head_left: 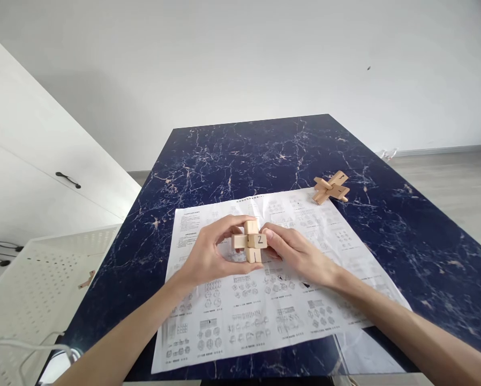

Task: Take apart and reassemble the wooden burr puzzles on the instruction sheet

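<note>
Both hands hold a small wooden burr puzzle made of crossed blocks, raised over the printed sheet. Its faces carry a handwritten 2 and a 1. My left hand grips it from top and bottom, thumb below and fingers above. On the other side my right hand pinches the end of the block marked 2; some of its fingers are hidden behind. Beneath lies a creased white instruction sheet printed with rows of puzzle diagrams.
Another wooden cross puzzle rests at the sheet's far right corner. All this is on a dark blue marbled table. A white perforated surface and a cabinet stand at left, with a white cable near my left forearm.
</note>
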Available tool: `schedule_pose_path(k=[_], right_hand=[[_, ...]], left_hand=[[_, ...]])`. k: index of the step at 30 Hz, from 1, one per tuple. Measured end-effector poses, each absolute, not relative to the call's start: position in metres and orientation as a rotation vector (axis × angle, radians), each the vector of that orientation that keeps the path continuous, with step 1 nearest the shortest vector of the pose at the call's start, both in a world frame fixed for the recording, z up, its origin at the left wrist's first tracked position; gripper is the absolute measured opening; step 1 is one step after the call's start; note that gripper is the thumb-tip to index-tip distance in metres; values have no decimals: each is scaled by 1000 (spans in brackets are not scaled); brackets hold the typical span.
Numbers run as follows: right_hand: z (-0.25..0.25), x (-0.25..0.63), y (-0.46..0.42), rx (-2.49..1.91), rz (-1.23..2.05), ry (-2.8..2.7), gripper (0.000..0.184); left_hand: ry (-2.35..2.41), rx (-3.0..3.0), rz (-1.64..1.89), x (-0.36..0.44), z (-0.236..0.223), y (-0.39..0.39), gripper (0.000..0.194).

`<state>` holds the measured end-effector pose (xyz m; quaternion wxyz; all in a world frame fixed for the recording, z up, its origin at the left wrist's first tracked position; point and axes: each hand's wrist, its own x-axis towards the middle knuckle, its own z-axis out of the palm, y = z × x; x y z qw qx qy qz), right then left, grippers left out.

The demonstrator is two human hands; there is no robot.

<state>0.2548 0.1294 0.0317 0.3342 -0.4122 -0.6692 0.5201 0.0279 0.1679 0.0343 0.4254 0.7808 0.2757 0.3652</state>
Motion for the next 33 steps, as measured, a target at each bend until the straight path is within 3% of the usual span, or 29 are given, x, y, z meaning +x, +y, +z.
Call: schedule_pose_path(k=[10, 15, 20, 26, 33], right_hand=[[30, 256, 135, -932, 1625, -1564, 51], [28, 248, 137, -883, 1800, -1083, 46], [20, 256, 148, -883, 1669, -703, 32], [12, 271, 157, -831, 1443, -567, 29], [30, 256, 143, -911, 1596, -766, 29]], left_hand=[[763, 1955, 929, 31, 35, 165, 69], [904, 1864, 900, 31, 38, 167, 67], [1081, 1780, 896, 31, 36, 170, 46], [1169, 1826, 757, 30, 31, 171, 38], [1183, 1884, 770, 32, 30, 174, 33]])
